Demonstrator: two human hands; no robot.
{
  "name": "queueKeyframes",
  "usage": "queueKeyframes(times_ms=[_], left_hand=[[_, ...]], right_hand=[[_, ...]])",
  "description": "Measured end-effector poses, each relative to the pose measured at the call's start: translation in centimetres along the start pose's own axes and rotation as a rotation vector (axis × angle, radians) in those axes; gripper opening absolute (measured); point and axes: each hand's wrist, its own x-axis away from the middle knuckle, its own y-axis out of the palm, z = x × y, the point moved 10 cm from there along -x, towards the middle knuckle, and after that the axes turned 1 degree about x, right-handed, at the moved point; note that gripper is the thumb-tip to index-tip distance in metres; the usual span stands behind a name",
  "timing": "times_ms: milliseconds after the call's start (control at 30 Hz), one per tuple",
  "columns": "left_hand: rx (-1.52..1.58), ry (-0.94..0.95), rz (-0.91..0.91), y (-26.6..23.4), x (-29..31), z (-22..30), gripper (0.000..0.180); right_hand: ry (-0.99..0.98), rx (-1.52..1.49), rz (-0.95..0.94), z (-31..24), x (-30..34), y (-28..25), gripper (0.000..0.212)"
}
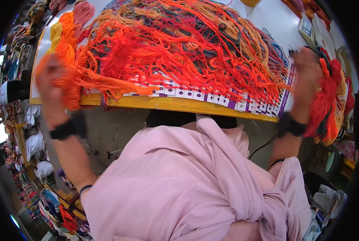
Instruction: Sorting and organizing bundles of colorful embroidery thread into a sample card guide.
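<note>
Orange yarn [111, 82]: likely light, soft, snag-prone; best held mid-bundle. Left grip [54, 74] bunched around it; right grip [308, 66] blurred, cannot tell.

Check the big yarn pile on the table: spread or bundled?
Spread: the yarn pile fans across the tabletop in loose strands, some overlapping the white cards along its near edge.

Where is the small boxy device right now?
In the head view, the small boxy device sits at the upper right on the white tabletop, just beyond the right hand, right of the yarn heap.
</note>
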Motion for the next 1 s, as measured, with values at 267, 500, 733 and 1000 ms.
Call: queueKeyframes(times_ms=[267,500,733,1000], left_hand=[[-0.429,-0.686,0.021,11.1,6.3,-23.4,0.024],[-0.454,-0.749,-0.086,13.3,6.3,-24.0,0.015],[-0.423,-0.689,0.021,13.3,6.0,-25.2,0.014],[-0.72,-0.444,-0.037,13.2,4.7,-23.9,0.018]], right_hand=[[-0.18,0.109,-1.029,-7.1,15.9,28.2,0.011],[-0.293,0.246,-1.0,-7.3,15.8,29.1,0.012],[-0.327,0.293,-0.941,-8.0,15.9,29.4,0.013],[-0.266,0.22,-0.964,-7.2,15.3,29.1,0.016]])
